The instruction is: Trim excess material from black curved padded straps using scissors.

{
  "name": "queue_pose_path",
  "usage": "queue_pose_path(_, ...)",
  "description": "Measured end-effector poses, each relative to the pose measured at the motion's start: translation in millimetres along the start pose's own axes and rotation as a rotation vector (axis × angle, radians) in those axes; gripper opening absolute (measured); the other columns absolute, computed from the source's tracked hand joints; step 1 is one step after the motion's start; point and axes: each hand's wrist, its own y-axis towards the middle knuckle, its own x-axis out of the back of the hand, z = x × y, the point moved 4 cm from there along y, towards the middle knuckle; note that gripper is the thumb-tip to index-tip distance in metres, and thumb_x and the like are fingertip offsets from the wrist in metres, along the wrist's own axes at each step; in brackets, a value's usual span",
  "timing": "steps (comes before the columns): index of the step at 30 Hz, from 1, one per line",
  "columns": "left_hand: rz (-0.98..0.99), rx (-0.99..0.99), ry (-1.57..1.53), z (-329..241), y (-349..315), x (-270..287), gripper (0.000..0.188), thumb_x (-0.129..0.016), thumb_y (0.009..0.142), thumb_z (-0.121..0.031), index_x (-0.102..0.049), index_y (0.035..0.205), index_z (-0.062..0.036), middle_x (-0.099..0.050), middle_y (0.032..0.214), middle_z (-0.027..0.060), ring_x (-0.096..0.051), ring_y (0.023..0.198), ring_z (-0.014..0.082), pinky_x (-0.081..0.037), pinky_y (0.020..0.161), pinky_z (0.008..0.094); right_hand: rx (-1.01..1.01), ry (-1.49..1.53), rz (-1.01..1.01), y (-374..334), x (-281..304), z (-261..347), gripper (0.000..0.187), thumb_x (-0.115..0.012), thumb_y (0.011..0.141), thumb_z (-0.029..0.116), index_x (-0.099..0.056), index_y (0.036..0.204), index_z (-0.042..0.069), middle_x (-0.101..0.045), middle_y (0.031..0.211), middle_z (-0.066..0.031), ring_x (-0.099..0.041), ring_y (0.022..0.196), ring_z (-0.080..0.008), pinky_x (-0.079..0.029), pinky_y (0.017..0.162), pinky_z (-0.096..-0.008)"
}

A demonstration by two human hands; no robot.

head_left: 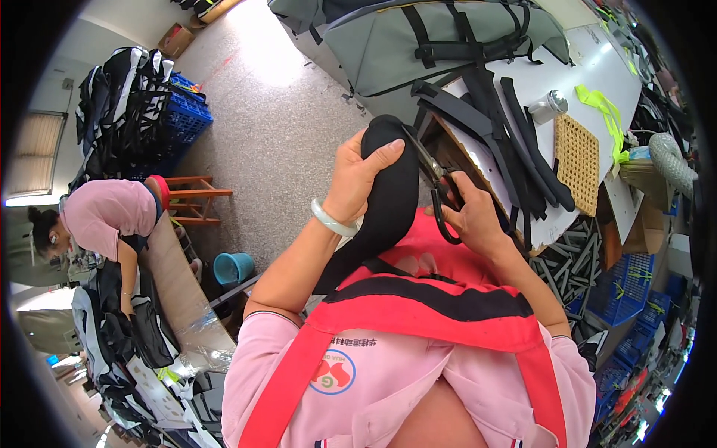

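Note:
My left hand is closed on a long black padded fabric piece, the thumb pressing on its face near the rounded top end. The piece bends over the hand and hangs toward my apron. In my right hand is a pair of black-handled scissors, with fingers in the loops. Their blades point up and left and meet the fabric's right edge near its top. Whether the blades are parted I cannot make out.
To the right, a white table carries black padded straps, a woven mat, a metal-lidded jar and a neon-yellow strip. A large grey bag lies beyond. At left, a person bends over black bags near a blue bucket.

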Motion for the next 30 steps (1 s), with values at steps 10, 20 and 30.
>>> queue_pose_path(10,0.112,0.003,0.088,-0.5,1.4,-13.9,0.023,-0.070,0.087,-0.010,-0.061,0.106,-0.0004,-0.066,0.088,0.0020,-0.063,0.075,0.0082,-0.052,0.065,0.0226,0.012,-0.105,0.039,-8.1,31.1,0.4,0.054,-0.082,0.072,0.037,-0.055,0.103,0.002,-0.051,0.063,-0.0096,-0.052,0.056,-0.0248,-0.043,0.056,-0.0349)
queue_pose_path(20,0.290,0.085,0.223,2.3,6.7,-35.6,0.026,-0.068,0.088,-0.010,-0.060,0.110,0.0005,-0.065,0.092,0.0017,-0.062,0.079,0.0081,-0.052,0.069,0.0227,-0.026,-0.094,0.077,-15.9,68.1,3.3,0.057,-0.085,0.067,0.034,-0.056,0.103,0.000,-0.049,0.065,-0.0094,-0.047,0.058,-0.0210,-0.042,0.057,-0.0335)
queue_pose_path(30,0.465,0.192,0.313,8.8,11.3,-56.9,0.026,-0.069,0.088,-0.014,-0.060,0.109,0.0012,-0.064,0.093,-0.0018,-0.056,0.083,0.0046,-0.047,0.077,0.0208,-0.097,-0.183,0.131,-20.9,99.9,4.6,0.057,-0.086,0.066,0.036,-0.057,0.098,0.000,-0.047,0.061,-0.0092,-0.043,0.057,-0.0200,-0.039,0.055,-0.0337)
